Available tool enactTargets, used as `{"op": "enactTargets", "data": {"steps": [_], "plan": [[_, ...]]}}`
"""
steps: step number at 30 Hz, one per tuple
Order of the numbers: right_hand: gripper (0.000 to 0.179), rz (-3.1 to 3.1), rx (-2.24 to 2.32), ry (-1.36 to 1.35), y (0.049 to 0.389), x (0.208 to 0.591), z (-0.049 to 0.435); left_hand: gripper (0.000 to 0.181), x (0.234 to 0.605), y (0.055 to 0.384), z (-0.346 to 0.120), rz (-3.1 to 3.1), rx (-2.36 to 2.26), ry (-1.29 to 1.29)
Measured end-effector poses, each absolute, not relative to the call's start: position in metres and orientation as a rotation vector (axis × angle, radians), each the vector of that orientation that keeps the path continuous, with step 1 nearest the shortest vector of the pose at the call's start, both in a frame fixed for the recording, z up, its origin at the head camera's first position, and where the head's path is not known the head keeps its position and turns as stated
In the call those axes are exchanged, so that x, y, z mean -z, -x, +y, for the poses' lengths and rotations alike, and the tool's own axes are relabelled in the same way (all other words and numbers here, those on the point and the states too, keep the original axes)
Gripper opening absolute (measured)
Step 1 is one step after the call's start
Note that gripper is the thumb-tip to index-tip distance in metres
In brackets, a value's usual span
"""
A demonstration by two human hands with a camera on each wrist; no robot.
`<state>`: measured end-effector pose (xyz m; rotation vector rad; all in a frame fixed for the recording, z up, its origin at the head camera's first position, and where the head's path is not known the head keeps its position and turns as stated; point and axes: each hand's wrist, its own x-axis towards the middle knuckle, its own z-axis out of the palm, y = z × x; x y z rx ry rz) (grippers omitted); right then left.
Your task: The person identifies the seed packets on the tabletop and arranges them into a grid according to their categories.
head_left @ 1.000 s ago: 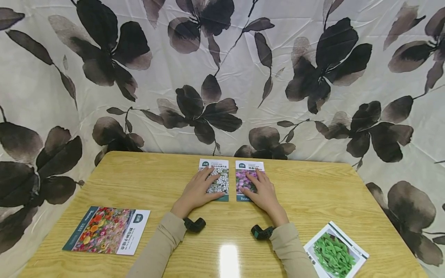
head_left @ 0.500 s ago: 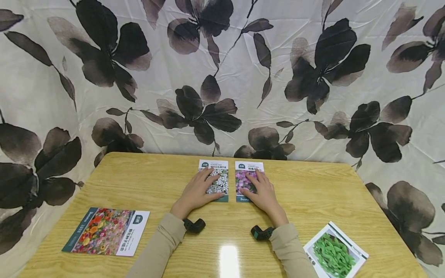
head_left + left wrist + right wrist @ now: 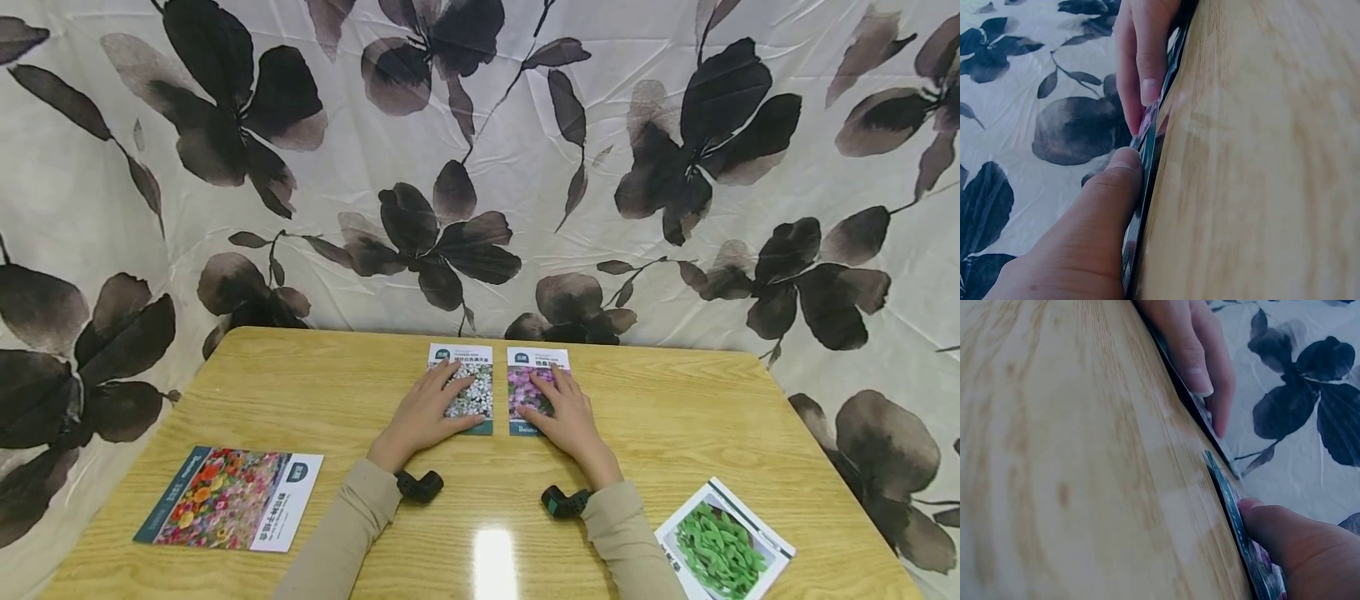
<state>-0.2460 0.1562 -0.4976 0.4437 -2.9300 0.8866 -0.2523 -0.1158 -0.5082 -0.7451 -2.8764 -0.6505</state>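
Two seed packets lie side by side near the table's back edge, a narrow gap between them. The left one, a white-flower seed packet [image 3: 474,388], lies under my left hand [image 3: 429,410], whose fingers spread over its left part with the thumb along the lower edge. My right hand [image 3: 568,415] rests likewise on the pink-flower seed packet [image 3: 525,385], fingers spread and thumb at its lower left. In the right wrist view the right thumb [image 3: 1291,534] touches that packet's face. The left thumb [image 3: 1100,200] presses on the white-flower packet in the left wrist view.
A larger packet with mixed red and orange flowers [image 3: 232,500] lies at the table's left. At the front right lies a tilted packet picturing green pods [image 3: 720,546]. A floral cloth [image 3: 555,183] hangs behind the wooden table [image 3: 667,400].
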Motion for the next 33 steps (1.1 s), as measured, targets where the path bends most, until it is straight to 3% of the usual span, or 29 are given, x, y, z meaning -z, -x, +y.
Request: {"op": "enactTargets", "data": {"steps": [33], "plan": [[0.059, -2.865, -0.946, -0.464, 0.247, 0.486, 0.157, 0.072, 0.505, 0.253, -0.116, -2.822, 0.713, 0.75]]}}
